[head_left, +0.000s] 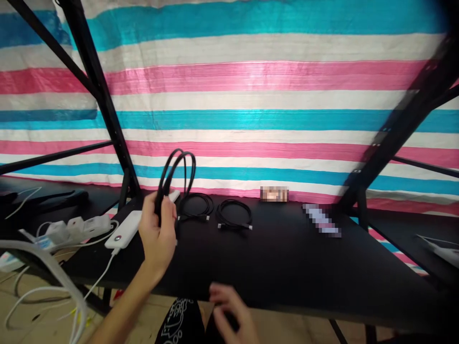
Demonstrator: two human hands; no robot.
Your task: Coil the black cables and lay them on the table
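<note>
A coiled black cable [177, 172] is gripped in my left hand [158, 231], raised over the left part of the black table [287, 267]. Its loops stand up above my closed fingers. On the tabletop just behind that hand lies a second black cable coil [211, 210], partly hidden. To its right rests another black cable coil [234, 225] with light-coloured plugs at its ends. My right hand [233, 313] is near the table's front edge, slightly blurred, with its fingers apart and nothing visible in it.
A white long device [124, 231] with a round button and a white cord lies at the table's left. White adapters [81, 229] crowd a power strip farther left. Two blurred-out items, one flat [321, 220], lie toward the back right. Black metal posts [107, 105] flank the table.
</note>
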